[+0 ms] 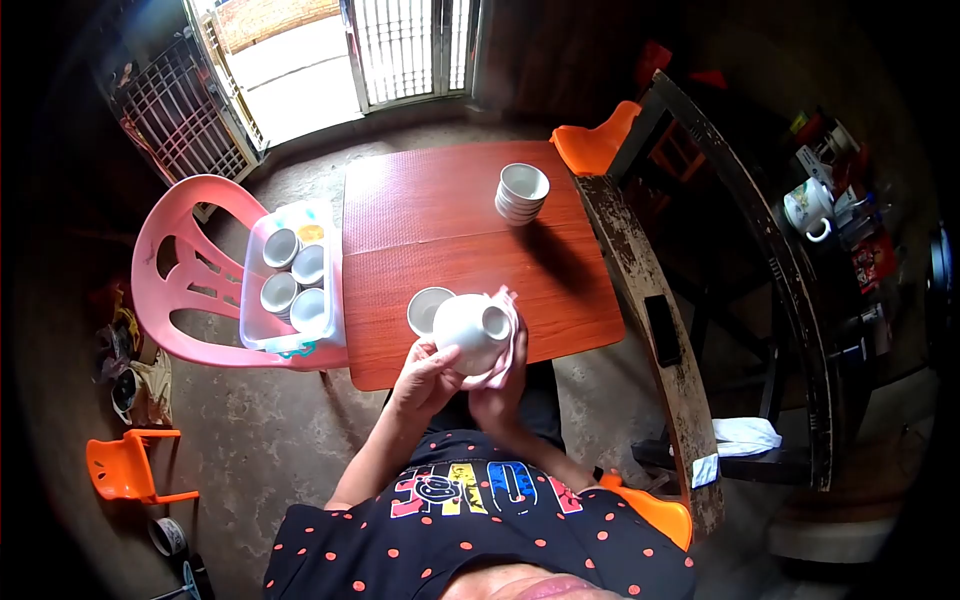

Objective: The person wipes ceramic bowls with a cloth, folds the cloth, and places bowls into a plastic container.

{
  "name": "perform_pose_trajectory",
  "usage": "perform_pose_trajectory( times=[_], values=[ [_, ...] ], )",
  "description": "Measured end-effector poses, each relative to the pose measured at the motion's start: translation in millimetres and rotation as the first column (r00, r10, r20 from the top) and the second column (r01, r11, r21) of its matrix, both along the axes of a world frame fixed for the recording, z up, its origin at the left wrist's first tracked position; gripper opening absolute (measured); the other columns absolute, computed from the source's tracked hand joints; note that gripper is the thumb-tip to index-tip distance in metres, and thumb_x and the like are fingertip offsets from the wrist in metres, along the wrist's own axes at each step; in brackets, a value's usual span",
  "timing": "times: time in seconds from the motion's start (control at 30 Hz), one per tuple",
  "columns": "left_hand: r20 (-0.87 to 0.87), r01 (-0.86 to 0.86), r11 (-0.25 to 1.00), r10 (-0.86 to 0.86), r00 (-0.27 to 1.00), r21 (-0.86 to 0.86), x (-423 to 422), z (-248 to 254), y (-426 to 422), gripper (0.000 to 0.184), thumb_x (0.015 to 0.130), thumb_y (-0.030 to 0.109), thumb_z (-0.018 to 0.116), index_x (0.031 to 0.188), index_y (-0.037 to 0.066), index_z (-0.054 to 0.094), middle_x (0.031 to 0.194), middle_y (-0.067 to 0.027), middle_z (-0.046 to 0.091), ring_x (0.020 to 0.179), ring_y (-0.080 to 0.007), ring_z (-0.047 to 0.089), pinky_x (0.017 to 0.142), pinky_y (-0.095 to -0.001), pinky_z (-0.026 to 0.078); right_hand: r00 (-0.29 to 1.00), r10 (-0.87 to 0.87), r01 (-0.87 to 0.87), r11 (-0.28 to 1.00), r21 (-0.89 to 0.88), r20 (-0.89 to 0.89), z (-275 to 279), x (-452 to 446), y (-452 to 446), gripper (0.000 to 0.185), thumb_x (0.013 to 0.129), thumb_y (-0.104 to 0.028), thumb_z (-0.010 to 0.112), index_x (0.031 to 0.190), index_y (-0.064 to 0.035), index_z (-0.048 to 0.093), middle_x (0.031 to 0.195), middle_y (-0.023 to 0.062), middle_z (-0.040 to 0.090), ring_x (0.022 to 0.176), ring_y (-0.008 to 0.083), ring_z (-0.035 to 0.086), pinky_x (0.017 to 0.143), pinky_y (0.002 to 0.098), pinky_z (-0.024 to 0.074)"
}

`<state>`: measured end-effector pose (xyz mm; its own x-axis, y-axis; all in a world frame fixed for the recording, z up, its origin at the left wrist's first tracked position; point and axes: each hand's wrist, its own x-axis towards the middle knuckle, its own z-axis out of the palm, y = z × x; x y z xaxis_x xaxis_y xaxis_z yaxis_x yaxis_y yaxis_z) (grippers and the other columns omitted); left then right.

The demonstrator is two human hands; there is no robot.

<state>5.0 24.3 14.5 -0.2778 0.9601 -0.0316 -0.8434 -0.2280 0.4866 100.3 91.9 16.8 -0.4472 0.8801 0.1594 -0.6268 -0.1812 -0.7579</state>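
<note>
A white bowl (464,338) is held over the table's near edge, tipped so that its foot ring faces up and to the right. My left hand (423,378) grips it at the lower left, thumb on the outer wall. On the other side my right hand (497,402) presses a pink cloth (512,352) against the bowl; its fingers are partly hidden behind cloth and bowl. Another white bowl (424,306) stands on the table just left of the held one, partly covered by it. Farther back is a stack of white bowls (520,195).
The red-brown table (420,220) spans the middle. Left of it, a clear plastic bin (252,325) with stacked bowls rests on a pink chair (150,270). A worn wooden bench (640,260) bearing a dark phone (662,330) runs along the right. A small orange chair (125,470) stands lower left.
</note>
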Motion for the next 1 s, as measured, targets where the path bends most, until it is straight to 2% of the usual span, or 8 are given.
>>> perform_pose_trajectory(
  times=[0.03, 0.1, 0.2, 0.33, 0.47, 0.57, 0.7, 1.0],
  values=[
    [0.024, -0.003, 1.000, 0.003, 1.000, -0.004, 1, -1, 1, 0.042, 0.083, 0.010, 0.068, 0.118, -0.008, 0.054, 0.115, -0.0159, 0.061, 0.109, -0.0258, 0.059, 0.098, -0.0411, 0.046, 0.975, -0.130, 0.091, 0.973, -0.212, -0.179, -11, -7, -16, 0.057, 0.092, -0.023, 0.053, 0.139, 0.0000, 0.031, 0.141, 0.0150, 0.040, 0.126, 0.0255, 0.045, 0.106, 0.0391, 0.0353],
    [0.023, 0.040, 0.999, -0.040, 0.999, -0.019, 0, -4, -3, 0.041, 0.082, 0.010, 0.068, 0.117, -0.007, 0.055, 0.115, -0.0157, 0.061, 0.108, -0.0255, 0.060, 0.097, -0.0401, 0.046, 0.762, -0.507, 0.125, 0.727, 0.675, 0.404, -6, 3, 5, 0.052, 0.094, -0.027, 0.049, 0.135, 0.0016, 0.037, 0.132, 0.0167, 0.049, 0.125, 0.0292, 0.046, 0.105, 0.0408, 0.0363],
    [-0.048, 0.198, 0.978, -0.201, 0.978, -0.061, -9, -3, -20, 0.039, 0.081, 0.008, 0.069, 0.115, -0.007, 0.057, 0.112, -0.0153, 0.063, 0.105, -0.0246, 0.061, 0.094, -0.0386, 0.047, 0.763, 0.628, -0.632, 0.774, -0.024, 0.154, 13, 16, 66, 0.034, 0.091, -0.023, 0.051, 0.116, -0.0001, 0.059, 0.110, 0.0138, 0.063, 0.103, 0.0249, 0.060, 0.090, 0.0349, 0.0458],
    [-0.095, 0.310, 0.948, -0.315, 0.944, -0.069, -1, 7, -25, 0.035, 0.080, 0.005, 0.069, 0.112, -0.007, 0.059, 0.109, -0.0146, 0.063, 0.103, -0.0242, 0.062, 0.095, -0.0386, 0.046, 0.518, 0.491, -0.853, 0.355, 0.382, 0.700, 58, 16, 81, 0.027, 0.090, -0.022, 0.053, 0.099, -0.0016, 0.068, 0.101, 0.0113, 0.065, 0.098, 0.0215, 0.061, 0.091, 0.0326, 0.0454],
    [-0.156, 0.233, 0.966, -0.248, 0.956, -0.110, -7, 11, -25, 0.032, 0.083, 0.005, 0.066, 0.112, -0.008, 0.059, 0.109, -0.0152, 0.063, 0.103, -0.0246, 0.061, 0.094, -0.0388, 0.046, 0.810, 0.581, -0.555, 0.712, 0.430, 0.084, 2, 7, 74, 0.029, 0.092, -0.022, 0.051, 0.106, -0.0007, 0.065, 0.106, 0.0131, 0.063, 0.099, 0.0236, 0.062, 0.093, 0.0318, 0.0451],
    [-0.610, 0.119, 0.946, -0.287, 0.738, -0.302, -9, 10, -23, 0.035, 0.081, 0.006, 0.069, 0.109, -0.011, 0.059, 0.108, -0.0134, 0.064, 0.103, -0.0199, 0.061, 0.093, -0.0348, 0.046, 0.940, 0.301, -0.336, 0.897, -0.285, -0.162, -18, -6, 29, 0.042, 0.098, -0.033, 0.039, 0.121, -0.0010, 0.054, 0.117, 0.0141, 0.058, 0.100, 0.0245, 0.062, 0.087, 0.0352, 0.0501],
    [-0.343, 0.268, 0.951, -0.305, 0.888, -0.152, -15, 15, -24, 0.040, 0.081, 0.008, 0.072, 0.116, -0.005, 0.057, 0.106, -0.0072, 0.064, 0.096, -0.0137, 0.061, 0.088, -0.0295, 0.048, 0.873, 0.474, -0.468, 0.754, 0.460, 0.112, -7, -3, 71, 0.040, 0.097, -0.027, 0.039, 0.117, 0.0039, 0.056, 0.112, 0.0188, 0.061, 0.102, 0.0266, 0.062, 0.086, 0.0379, 0.0509],
    [-0.207, -0.084, 0.996, 0.086, 0.975, 0.017, 1, 7, -4, 0.044, 0.085, 0.007, 0.065, 0.125, -0.003, 0.048, 0.111, -0.0114, 0.061, 0.095, -0.0183, 0.062, 0.083, -0.0331, 0.051, 0.964, 0.033, -0.110, 0.954, 0.278, 0.265, 11, -10, 15, 0.050, 0.102, -0.034, 0.028, 0.134, 0.0015, 0.040, 0.137, 0.0179, 0.044, 0.131, 0.0277, 0.038, 0.111, 0.0385, 0.0271]
  ],
)
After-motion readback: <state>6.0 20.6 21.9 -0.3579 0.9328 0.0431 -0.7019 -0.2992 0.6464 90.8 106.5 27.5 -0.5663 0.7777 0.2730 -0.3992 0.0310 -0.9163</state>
